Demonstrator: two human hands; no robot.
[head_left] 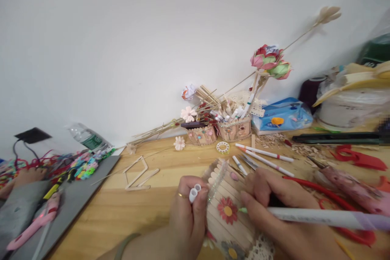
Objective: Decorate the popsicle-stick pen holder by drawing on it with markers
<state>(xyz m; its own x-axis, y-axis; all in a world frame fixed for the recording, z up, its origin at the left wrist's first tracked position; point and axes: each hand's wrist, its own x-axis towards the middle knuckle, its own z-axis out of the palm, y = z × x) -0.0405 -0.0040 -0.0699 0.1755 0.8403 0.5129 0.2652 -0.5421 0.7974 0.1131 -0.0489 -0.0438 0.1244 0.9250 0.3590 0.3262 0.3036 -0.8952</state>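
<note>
In the head view my left hand (190, 207) grips the left edge of a craft-stick panel (237, 227) and pinches two white marker caps (194, 193) between its fingers. Flowers decorate the panel: a red one with a yellow centre (227, 210), a grey one lower down, and a small pink oval piece near the top. Glittery trim and lace run along its edges. Closed around a white and lilac marker (317, 216), my right hand (280, 211) rests over the panel's right side. The marker's pale green tip is beside the red flower; whether it touches is unclear.
Several markers (265, 152) and scissors (248, 161) lie behind the panel. Stick-covered holders (234, 128) with pens and dried flowers stand by the wall. At right are a red-handled tool (350, 231) and pink glue gun (350, 187); at left, another person's arm (22, 199).
</note>
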